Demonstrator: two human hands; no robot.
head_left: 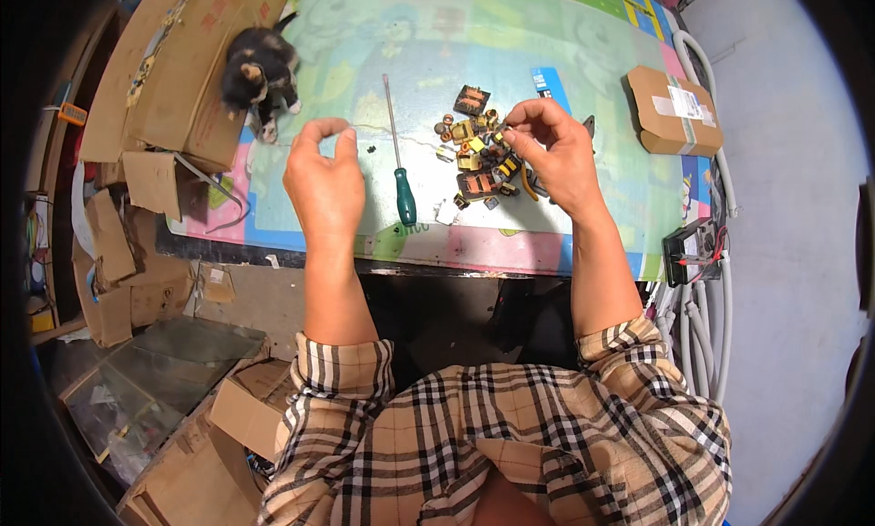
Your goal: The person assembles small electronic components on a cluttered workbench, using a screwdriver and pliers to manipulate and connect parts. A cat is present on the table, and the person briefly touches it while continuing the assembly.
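Note:
My left hand (326, 184) is over the table with its thumb and fingers curled together; whatever they pinch is too small to make out. A thin line runs from near its fingertips toward the parts; I cannot tell if it is a wire or a crease. My right hand (558, 157) pinches a small dark piece at its fingertips, above a pile of small coils and transformers (476, 185) with copper windings and yellow tape. Between my hands lies a screwdriver (405, 196) with a green handle. Pliers with an orange handle (529, 183) lie partly under my right hand.
A black and orange cat (260, 66) is at the table's left, beside a large cardboard box (196, 79). A small carton (673, 111) lies at the right, with a black meter (693, 251) at the table's edge. A blue packet (550, 87) lies beyond my right hand.

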